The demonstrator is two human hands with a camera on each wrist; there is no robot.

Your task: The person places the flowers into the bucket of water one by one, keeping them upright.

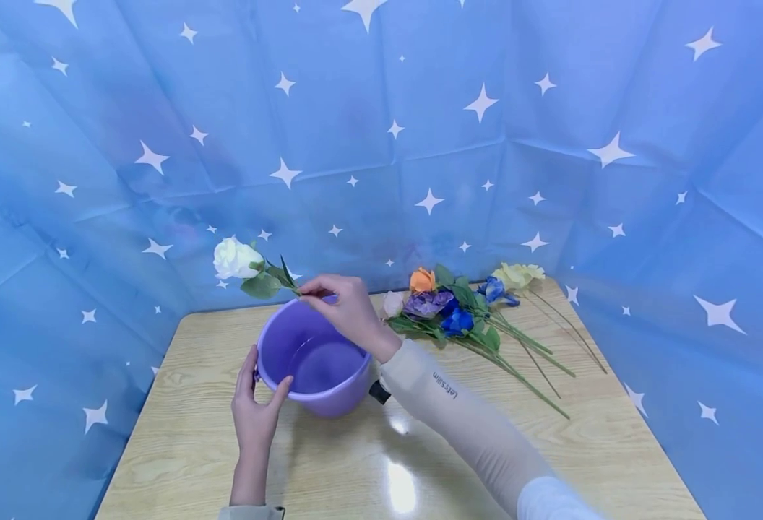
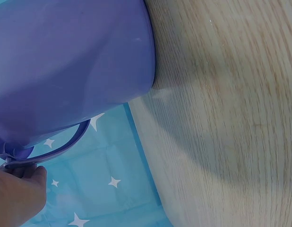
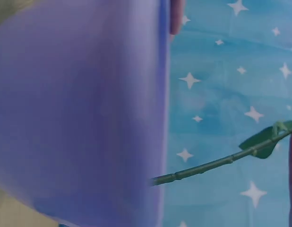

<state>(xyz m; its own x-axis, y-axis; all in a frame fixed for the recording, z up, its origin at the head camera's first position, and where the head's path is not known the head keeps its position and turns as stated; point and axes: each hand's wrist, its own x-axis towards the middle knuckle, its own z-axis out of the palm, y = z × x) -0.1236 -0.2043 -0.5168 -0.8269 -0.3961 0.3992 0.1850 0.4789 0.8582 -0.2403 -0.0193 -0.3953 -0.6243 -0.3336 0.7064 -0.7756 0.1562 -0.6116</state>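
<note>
A purple bucket point(image 1: 339, 401) stands on the wooden table, tilted slightly in the head view. My left hand point(image 1: 255, 415) grips it at the near left rim, thumb at the edge and fingers around the outside. In the left wrist view that hand point(image 2: 21, 194) is beside the bucket's curved handle point(image 2: 65, 147). Above the far rim, my right hand point(image 1: 350, 312) pinches the stem of a white artificial rose point(image 1: 235, 258), whose bloom points left. The right wrist view shows the green stem point(image 3: 207, 166) crossing the bucket's edge, its lower end at the opening.
At the back right of the table point(image 1: 186, 433) lies a bunch of artificial flowers: an orange rose point(image 1: 422, 279), a purple bloom point(image 1: 425, 305), blue blooms point(image 1: 457, 322) and a pale yellow one point(image 1: 518, 276). Their long stems point toward the right front. A blue starry cloth point(image 1: 329, 130) hangs behind.
</note>
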